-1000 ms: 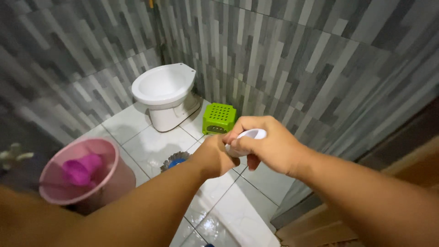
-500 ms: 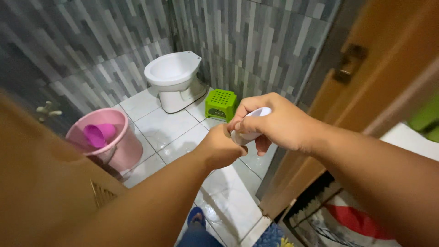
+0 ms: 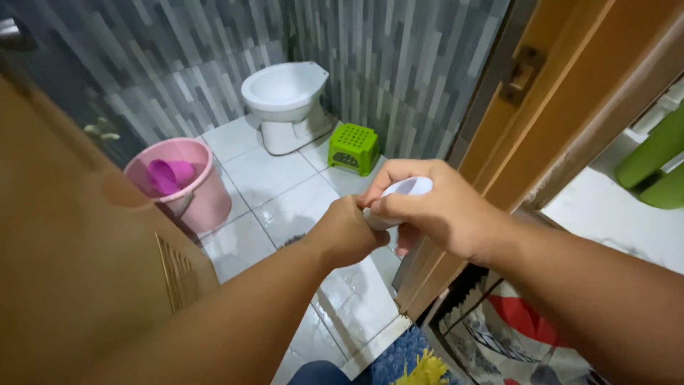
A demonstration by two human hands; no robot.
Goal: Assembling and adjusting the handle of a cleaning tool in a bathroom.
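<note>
Backing out through the doorway, the view now takes in more of the brown door [image 3: 78, 235] at left. Both hands stay joined: the right hand [image 3: 431, 210] is clamped on a white bottle [image 3: 399, 194], the left hand [image 3: 347, 232] pinching its lower end, above the tiled floor [image 3: 285, 192].

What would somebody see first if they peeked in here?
Two hands meet in the middle: the right hand wraps a small white object and the left hand pinches its lower end. Behind them, a pink bucket stands on the left floor, and a bright green stool sits beside the white toilet.
</note>
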